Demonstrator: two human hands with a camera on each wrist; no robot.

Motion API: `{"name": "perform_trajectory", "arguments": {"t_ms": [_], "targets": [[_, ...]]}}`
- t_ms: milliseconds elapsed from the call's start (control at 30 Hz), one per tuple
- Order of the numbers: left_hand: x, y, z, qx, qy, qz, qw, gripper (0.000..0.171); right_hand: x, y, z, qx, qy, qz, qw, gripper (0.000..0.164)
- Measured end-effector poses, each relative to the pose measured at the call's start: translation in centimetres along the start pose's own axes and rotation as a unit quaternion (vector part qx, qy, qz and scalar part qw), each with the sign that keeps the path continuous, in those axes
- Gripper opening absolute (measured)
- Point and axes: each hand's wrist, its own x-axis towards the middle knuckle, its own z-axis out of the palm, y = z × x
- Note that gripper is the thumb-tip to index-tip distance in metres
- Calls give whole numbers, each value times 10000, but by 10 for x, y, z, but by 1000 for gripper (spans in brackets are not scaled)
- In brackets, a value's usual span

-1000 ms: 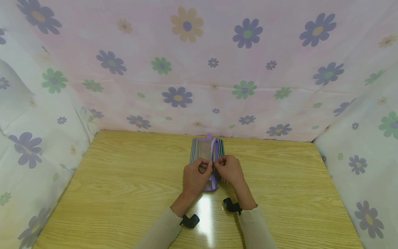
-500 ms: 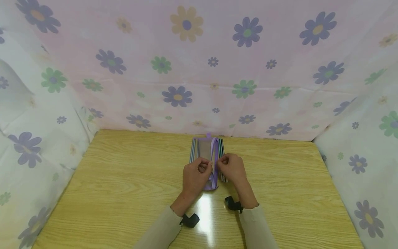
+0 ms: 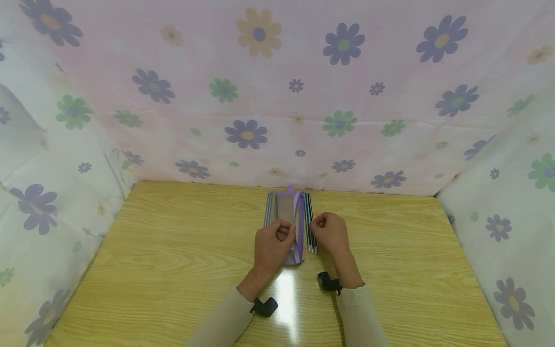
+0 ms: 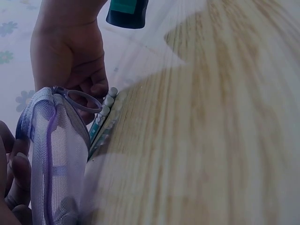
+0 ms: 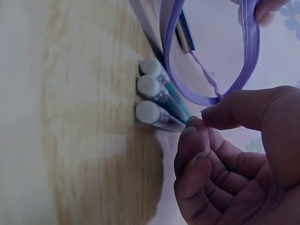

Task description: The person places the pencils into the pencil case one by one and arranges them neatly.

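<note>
- The purple mesh pouch [image 3: 286,205] lay on the tabletop [image 3: 182,241], near its far edge, with pencils on either side.
- The likeliest slip was its mouth sagging: the left hand [image 3: 275,243] had one side of the zipper band [image 5: 251,37], and a slack pinch could have let the gap fall in.
- The teal and dark pencils [image 3: 309,241] lay loose side by side, at least three with pale ends; an uneven nudge from the right fingertips could have rolled or splayed them.
- The zipper band hung close to those ends, so a lift there might have snagged on it.
- Too hard a pull by the left hand could have dragged the pouch against the other pencils [image 3: 269,209].
- The left hand was bent inward over the pouch, thumb and finger pinched together on the band, the remaining fingers curled.
- The right hand [image 3: 331,233] stood just beside the teal and dark pencils, fingers bent, thumb and forefinger tips nearly meeting; whether it had hold of one could not be told.
</note>
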Motion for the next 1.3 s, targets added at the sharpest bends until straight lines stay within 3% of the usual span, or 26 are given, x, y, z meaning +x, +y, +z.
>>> {"name": "perform_trajectory", "arguments": {"t_ms": [633,1000,1300], "targets": [[-1,-3,0,-59,-17,-42,10000,7,-1,4,4,-538,137,322,9979,13],[-1,-1,0,-74,-41,-102,9999,5,-6,-6,2,-1115,5,800,9905,40],[0,1,0,-115,-32,-110,9999,6,-5,-9,1,-1253,-107,924,9877,45]]}}
